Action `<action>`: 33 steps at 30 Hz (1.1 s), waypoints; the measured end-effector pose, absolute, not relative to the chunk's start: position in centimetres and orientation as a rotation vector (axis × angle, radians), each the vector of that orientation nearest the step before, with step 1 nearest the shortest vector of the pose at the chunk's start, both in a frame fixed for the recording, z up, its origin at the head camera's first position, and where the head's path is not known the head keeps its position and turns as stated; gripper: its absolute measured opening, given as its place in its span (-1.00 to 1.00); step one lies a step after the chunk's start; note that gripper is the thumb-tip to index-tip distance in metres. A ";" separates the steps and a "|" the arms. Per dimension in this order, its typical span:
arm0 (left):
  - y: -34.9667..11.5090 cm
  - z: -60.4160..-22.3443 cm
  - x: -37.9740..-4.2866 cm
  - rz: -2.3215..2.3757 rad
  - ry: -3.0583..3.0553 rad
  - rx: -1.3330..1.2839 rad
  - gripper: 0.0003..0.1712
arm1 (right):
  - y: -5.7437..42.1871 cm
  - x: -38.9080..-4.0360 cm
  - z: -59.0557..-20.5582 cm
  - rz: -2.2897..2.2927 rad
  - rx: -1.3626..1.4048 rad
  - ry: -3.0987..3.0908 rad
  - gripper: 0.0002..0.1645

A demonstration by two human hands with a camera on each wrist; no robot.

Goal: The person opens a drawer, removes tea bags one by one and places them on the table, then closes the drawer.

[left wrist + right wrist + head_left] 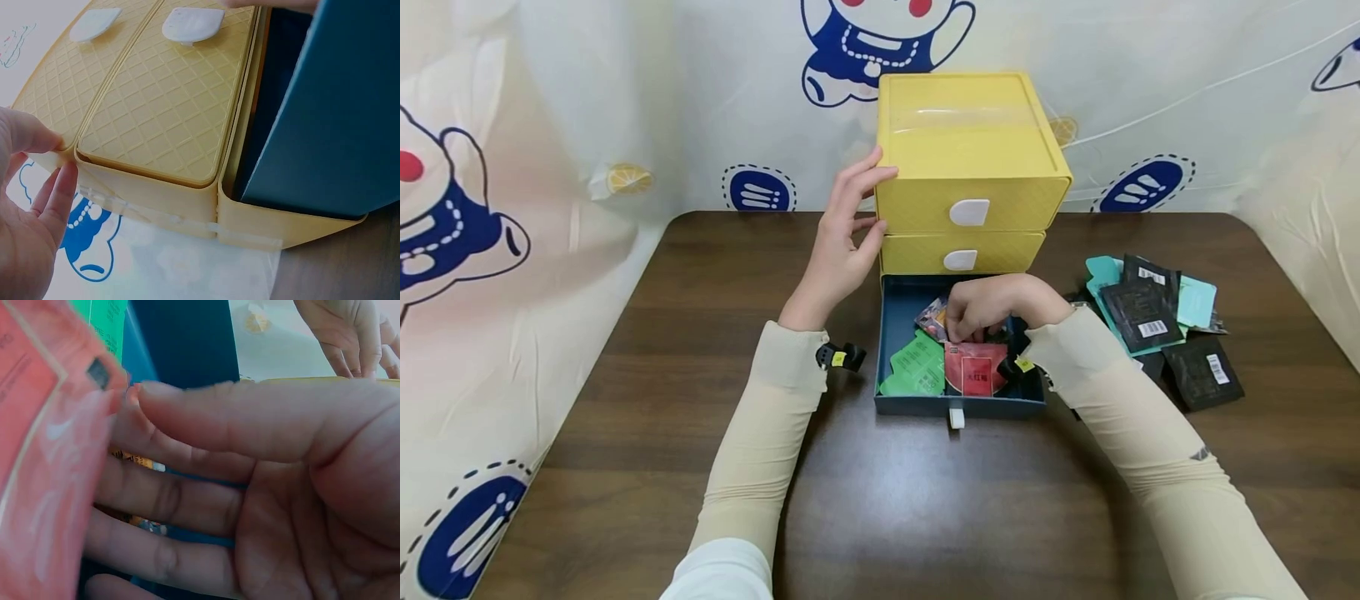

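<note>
A yellow drawer box (pixel 973 125) stands on the table, its two upper drawers closed. Its lowest drawer (pixel 887 406), dark blue inside, is pulled out. My left hand (pixel 842 242) touches the box's left side with mostly straight fingers, the thumb near the front corner in the left wrist view. Inside the drawer, my right hand (pixel 1003 302) pinches the upper edge of a red sachet (pixel 37 444) between thumb and index finger. Green sachets (pixel 917 367) lie left of it, with a patterned sachet (pixel 932 319) behind them. Part of the drawer's contents is hidden under my right hand.
Right of the drawer, a loose pile of black sachets (pixel 1138 312) and turquoise sachets (pixel 1197 300) lies on the brown table (pixel 685 375). A white printed curtain (pixel 737 83) hangs behind the table. White tabs (pixel 970 212) mark the drawer fronts.
</note>
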State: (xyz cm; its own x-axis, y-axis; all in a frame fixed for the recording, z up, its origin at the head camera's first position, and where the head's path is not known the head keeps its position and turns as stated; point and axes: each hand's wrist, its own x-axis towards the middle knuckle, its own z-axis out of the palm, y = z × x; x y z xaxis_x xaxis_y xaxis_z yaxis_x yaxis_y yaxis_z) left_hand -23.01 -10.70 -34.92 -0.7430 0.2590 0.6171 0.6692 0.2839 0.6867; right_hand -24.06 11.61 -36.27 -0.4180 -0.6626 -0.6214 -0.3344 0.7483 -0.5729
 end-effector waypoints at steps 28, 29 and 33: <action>-11.2 -35.5 -22.9 -1.436 -2.147 -0.836 -0.43 | 12.5 -24.6 -35.5 -0.624 -0.706 1.979 -0.75; -11.2 -35.4 -22.9 -1.434 -2.155 -0.837 -0.43 | 12.7 -24.5 -35.2 -0.647 -0.695 1.981 -0.76; -11.1 -35.1 -23.0 -1.432 -2.169 -0.851 -0.43 | 13.3 -24.5 -34.0 -0.727 -0.659 2.000 -0.79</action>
